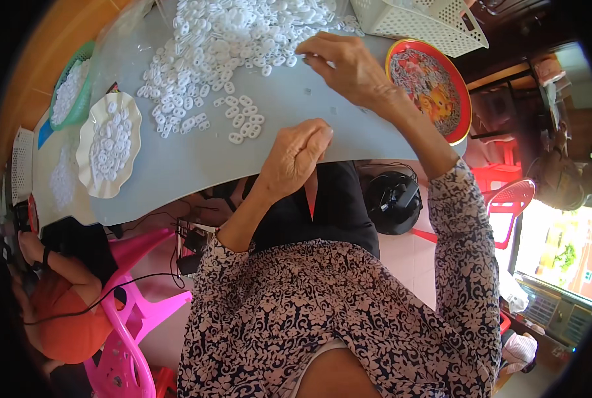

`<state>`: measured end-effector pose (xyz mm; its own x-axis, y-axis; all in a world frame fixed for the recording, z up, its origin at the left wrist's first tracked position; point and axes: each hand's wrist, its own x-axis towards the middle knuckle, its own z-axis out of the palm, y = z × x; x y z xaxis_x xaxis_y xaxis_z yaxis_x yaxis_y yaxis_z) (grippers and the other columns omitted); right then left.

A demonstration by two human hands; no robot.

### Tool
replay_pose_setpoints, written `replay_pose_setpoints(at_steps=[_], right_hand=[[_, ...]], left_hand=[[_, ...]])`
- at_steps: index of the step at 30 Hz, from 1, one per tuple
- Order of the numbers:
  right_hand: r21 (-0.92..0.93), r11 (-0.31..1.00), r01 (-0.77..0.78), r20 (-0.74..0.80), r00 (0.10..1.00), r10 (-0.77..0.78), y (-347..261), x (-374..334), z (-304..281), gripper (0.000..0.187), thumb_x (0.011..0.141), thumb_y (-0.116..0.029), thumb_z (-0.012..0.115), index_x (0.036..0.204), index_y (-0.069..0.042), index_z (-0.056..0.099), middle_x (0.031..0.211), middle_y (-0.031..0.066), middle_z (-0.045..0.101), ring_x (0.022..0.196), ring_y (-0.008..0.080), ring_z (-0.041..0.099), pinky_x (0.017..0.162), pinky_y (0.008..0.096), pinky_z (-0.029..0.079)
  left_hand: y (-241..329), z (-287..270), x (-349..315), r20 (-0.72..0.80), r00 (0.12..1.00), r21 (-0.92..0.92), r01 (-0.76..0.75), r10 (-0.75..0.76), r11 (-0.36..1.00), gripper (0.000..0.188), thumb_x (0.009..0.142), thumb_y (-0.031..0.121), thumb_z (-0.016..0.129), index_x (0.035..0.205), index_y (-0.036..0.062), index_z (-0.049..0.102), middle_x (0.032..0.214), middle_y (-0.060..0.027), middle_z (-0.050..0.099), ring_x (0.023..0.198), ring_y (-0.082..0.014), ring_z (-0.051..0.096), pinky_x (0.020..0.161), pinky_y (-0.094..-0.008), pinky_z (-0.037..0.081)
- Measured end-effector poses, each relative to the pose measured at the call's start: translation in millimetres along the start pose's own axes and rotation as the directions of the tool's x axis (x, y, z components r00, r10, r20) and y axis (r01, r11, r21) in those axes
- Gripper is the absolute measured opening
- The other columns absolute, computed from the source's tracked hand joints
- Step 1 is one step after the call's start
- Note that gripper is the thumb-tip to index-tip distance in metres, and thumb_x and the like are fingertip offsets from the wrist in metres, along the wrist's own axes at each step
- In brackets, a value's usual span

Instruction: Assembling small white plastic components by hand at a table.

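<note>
On the grey table, a big heap of small white oval plastic pieces with holes (206,56) spreads across the far side. My right hand (349,69) reaches to the heap's right edge, fingers bent and tips drawn close; whether a piece is between them I cannot make out. Nearer to me, my left hand (296,156) is closed in a fist at the table's front edge, and its contents are hidden. Left of that fist lies a small loose group of the same white pieces (245,119). A red-rimmed round tray (467,99) with many tiny greyish parts stands beside my right forearm.
A cream wavy-edged dish (84,156) of white pieces and a green basket (59,116) stand at the left. At the far right is a white perforated basket (428,30). A person in orange (77,325) sits at lower left near a pink plastic chair (133,312).
</note>
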<state>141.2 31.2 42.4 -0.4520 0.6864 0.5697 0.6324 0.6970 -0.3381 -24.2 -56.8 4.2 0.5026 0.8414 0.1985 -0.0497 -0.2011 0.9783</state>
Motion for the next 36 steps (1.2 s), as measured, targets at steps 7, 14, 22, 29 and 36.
replay_pose_setpoints(at_steps=[7,14,22,29,36], right_hand=[[-0.076,0.997,0.034,0.098,0.995,-0.027,17,19,42,0.015,0.08,-0.003,0.057,0.094,-0.003,0.064,0.085,0.0098,0.064,0.069,0.026,0.062,0.065,0.0349,0.051],[0.006,0.995,-0.097,0.173,0.98,0.094,8,15,25,0.012,0.079,-0.005,0.06,0.088,-0.002,0.067,0.086,0.0094,0.064,0.068,0.023,0.062,0.063,0.0323,0.051],[-0.041,0.999,-0.033,0.276,0.96,0.043,-1,20,39,0.013,0.075,-0.009,0.067,0.085,0.0,0.064,0.086,0.012,0.064,0.072,0.0287,0.062,0.069,0.0363,0.051],[0.032,0.982,-0.185,0.43,0.89,0.154,-8,27,40,0.01,0.073,-0.005,0.066,0.078,0.001,0.059,0.073,0.0138,0.062,0.064,0.026,0.06,0.061,0.0344,0.048],[0.203,0.949,-0.241,0.294,0.94,0.176,-13,5,25,0.012,0.073,-0.003,0.064,0.084,-0.001,0.06,0.07,0.0091,0.061,0.064,0.017,0.059,0.061,0.0304,0.048]], left_hand=[[2,5,1,0.012,1.0,0.008,0.005,-0.005,1.0,0.032,0.095,0.025,0.044,0.077,0.0002,0.053,0.061,-0.0026,0.046,0.057,-0.0103,0.042,0.054,-0.025,0.037],[2,8,2,0.006,0.997,0.074,-0.077,0.077,0.994,0.028,0.094,0.021,0.046,0.08,-0.0021,0.053,0.064,-0.0068,0.049,0.057,-0.0144,0.045,0.056,-0.0274,0.04],[-2,8,3,0.011,0.994,0.063,-0.106,0.106,0.992,0.027,0.093,0.02,0.046,0.081,-0.0033,0.053,0.069,-0.0087,0.05,0.058,-0.0161,0.046,0.056,-0.0283,0.041],[-1,4,4,0.014,0.999,0.076,-0.054,0.053,0.996,0.023,0.092,0.016,0.046,0.081,-0.0028,0.052,0.066,-0.0095,0.049,0.058,-0.019,0.045,0.056,-0.03,0.04],[-6,0,3,-0.125,0.991,0.009,-0.056,0.057,0.998,0.021,0.093,0.016,0.047,0.082,-0.0013,0.053,0.066,-0.0057,0.051,0.061,-0.0113,0.048,0.058,-0.0253,0.04]])
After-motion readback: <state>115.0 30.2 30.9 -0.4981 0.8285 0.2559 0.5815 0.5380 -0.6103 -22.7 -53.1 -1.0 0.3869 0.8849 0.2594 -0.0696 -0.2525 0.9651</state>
